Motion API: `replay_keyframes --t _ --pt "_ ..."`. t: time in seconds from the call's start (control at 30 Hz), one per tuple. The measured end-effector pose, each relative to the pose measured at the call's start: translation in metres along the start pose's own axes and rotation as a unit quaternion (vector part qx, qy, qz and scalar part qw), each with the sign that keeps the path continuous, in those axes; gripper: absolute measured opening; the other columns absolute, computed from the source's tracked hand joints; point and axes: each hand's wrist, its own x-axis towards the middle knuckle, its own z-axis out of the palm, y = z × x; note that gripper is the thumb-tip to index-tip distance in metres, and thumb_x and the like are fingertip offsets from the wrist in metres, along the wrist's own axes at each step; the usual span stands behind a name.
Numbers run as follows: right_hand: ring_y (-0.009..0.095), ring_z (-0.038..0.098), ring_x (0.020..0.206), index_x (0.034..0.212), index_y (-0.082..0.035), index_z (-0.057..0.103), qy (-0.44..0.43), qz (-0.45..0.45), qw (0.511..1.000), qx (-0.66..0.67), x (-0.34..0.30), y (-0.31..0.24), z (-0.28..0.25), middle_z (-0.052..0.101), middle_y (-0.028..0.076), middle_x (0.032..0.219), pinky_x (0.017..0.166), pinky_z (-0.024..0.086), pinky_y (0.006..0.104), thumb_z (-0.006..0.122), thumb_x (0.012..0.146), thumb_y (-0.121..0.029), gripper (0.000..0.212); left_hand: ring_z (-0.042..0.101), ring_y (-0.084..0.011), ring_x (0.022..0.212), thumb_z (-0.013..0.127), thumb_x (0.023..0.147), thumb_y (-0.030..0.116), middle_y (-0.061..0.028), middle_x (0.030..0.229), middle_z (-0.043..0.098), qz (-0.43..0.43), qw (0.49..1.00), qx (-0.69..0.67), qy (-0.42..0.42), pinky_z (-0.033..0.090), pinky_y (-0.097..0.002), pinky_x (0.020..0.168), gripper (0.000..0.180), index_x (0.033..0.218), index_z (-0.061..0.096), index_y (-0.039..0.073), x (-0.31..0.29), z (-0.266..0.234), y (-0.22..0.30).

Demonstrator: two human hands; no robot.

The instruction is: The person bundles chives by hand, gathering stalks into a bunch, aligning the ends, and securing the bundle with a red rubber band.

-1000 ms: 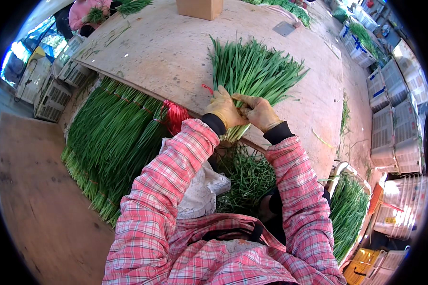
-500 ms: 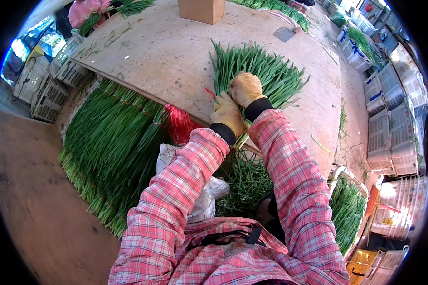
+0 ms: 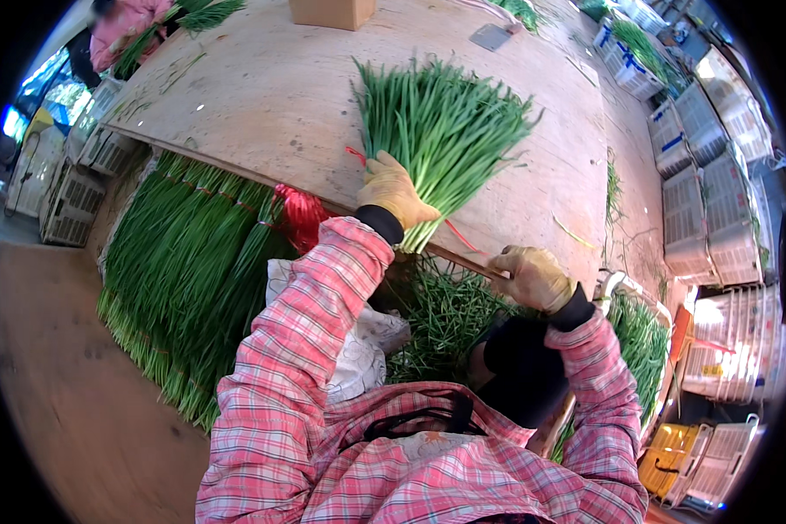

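A fanned bundle of garlic chives [image 3: 437,131] lies on the wooden tabletop, its pale stem ends at the near edge. My left hand [image 3: 393,190], in a yellow work glove, is closed around the left side of the stems. A red tie [image 3: 465,237] stretches from the stems toward my right hand [image 3: 534,278], also gloved. The right fingers are pinched at the tie's end, low by the table edge. Another bit of red tie shows left of the bundle, above my left hand. A hank of red ties [image 3: 301,214] hangs at the table edge to the left.
Tied chive bundles [image 3: 183,271] lie in rows at left. Loose green trimmings [image 3: 450,306] fill the space below the table edge. A cardboard box [image 3: 332,12] stands at the far side. White crates [image 3: 712,210] line the right. A co-worker in pink [image 3: 122,35] handles chives at far left.
My right hand has left the bundle and moved right and toward me, drawing out the red tie. My left hand stays on the stems. The whole view has shifted a little.
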Motion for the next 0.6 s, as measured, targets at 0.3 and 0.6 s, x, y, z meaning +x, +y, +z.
replay_keyframes --t 0.3,0.6 --pt "0.034 0.057 0.072 0.078 -0.004 0.060 0.178 0.047 0.963 -0.198 0.026 0.045 0.075 0.057 0.016 0.074 0.064 0.047 0.0410 0.066 0.072 -0.016 0.014 0.042 -0.0383 0.123 0.083 0.054 0.047 -0.0370 0.134 0.030 0.035 0.998 -0.023 -0.051 0.039 -0.0363 0.101 0.125 0.133 0.011 -0.017 0.001 -0.008 -0.006" --pt "0.016 0.058 0.072 0.084 0.000 0.060 0.258 0.121 0.871 0.399 0.052 0.023 0.062 0.062 0.006 0.076 0.067 0.047 0.0282 0.059 0.087 -0.012 0.013 0.041 -0.0391 0.125 0.082 0.053 0.051 -0.0408 0.135 0.026 0.049 0.998 0.009 -0.026 0.038 -0.0353 0.102 0.128 0.134 0.010 -0.018 0.002 -0.003 -0.009"
